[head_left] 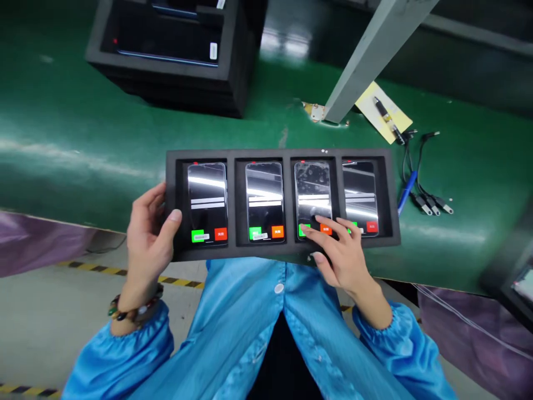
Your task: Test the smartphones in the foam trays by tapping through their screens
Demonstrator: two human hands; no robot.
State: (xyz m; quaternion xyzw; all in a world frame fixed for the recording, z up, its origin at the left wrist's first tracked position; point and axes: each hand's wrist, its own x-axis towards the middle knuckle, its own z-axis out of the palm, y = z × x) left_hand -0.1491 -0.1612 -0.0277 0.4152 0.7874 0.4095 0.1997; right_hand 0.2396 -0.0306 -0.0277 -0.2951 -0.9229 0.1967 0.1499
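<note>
A black foam tray point(232, 194) lies along the front edge of the green table, with several smartphones in separate compartments. My left hand point(150, 233) grips the tray's left end, thumb on top of the rim. The leftmost phone point(207, 216) and the phone beside it point(265, 218) show green and red buttons near the bottom of dark screens. Over the third phone point(312, 180) my right hand point(343, 253) has its fingers spread, the index fingertip at the green button. Its other fingers partly cover the rightmost phone point(358, 186).
A stack of black foam trays point(233, 72) holding phones stands at the back left. Behind my tray rises a grey metal post point(366, 50). To the right lie a yellow notepad point(368, 108), a black pen point(386, 115), a blue pen point(407, 191) and short cables point(420, 161).
</note>
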